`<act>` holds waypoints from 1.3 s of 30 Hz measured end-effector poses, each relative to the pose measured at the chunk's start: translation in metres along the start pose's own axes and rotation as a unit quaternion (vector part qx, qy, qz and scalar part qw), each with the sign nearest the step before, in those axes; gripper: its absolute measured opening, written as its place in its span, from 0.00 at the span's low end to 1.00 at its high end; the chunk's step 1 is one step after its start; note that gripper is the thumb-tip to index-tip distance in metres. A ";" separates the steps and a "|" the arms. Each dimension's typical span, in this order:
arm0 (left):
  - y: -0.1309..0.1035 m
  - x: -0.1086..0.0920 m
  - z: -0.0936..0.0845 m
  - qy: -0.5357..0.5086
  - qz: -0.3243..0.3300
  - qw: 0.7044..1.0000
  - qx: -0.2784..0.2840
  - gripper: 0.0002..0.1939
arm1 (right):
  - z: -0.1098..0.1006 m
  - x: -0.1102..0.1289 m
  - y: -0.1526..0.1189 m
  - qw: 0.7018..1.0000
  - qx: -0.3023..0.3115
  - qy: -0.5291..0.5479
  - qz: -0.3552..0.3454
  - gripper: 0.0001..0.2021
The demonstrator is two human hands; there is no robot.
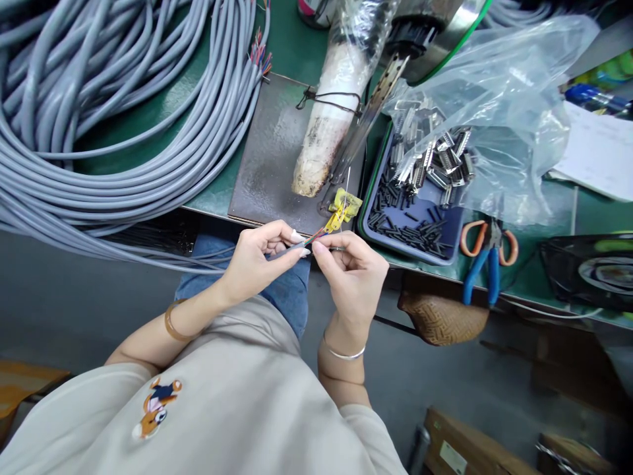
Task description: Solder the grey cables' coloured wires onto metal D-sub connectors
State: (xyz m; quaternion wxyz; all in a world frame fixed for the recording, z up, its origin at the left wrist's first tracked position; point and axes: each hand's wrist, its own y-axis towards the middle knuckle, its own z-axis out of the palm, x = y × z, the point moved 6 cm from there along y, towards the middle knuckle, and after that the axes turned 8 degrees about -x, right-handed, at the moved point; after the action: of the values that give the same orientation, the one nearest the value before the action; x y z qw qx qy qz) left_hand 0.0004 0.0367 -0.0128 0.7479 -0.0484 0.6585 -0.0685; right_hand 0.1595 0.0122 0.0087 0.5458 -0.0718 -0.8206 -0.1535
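My left hand [264, 257] pinches the end of a grey cable, whose thin coloured wires [316, 236] fan out between my two hands. Close beside it, my right hand [349, 264] has thumb and forefinger pressed together near those wires; a small dark piece shows at its fingers, too small to name. Just beyond the fingertips is a yellow clip-like piece [335, 221] by a yellow-green lump [347, 203], with a thin metal tip rising from it. A white wrapped tube [329, 112] tied with dark wire points down toward this spot.
Coiled grey cables [198, 145] cover the left of the green table. To the right, a blue tray [410, 231] holds black sleeves and metal connectors, partly under a plastic bag [519, 125]. Blue-handled pliers [482, 267] and orange-handled scissors [509, 247] lie at the edge.
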 end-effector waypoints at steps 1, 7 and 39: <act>0.000 0.001 0.000 0.004 0.001 1.000 0.006 0.09 | 0.000 0.000 0.000 1.000 0.002 0.001 0.002 0.06; 0.000 0.000 0.002 0.019 0.007 0.999 0.039 0.07 | 0.001 0.004 0.002 1.000 -0.002 0.020 -0.013 0.06; 0.002 0.009 0.009 -0.116 -0.183 0.970 0.107 0.12 | -0.013 0.017 -0.008 0.978 -0.063 -0.103 -0.173 0.08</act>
State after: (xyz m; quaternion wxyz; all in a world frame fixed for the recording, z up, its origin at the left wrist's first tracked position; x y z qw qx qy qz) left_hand 0.0103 0.0374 -0.0209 0.7947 -0.0952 0.5361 -0.2682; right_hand 0.1623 -0.0007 0.0274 0.4183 0.0213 -0.8611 -0.2884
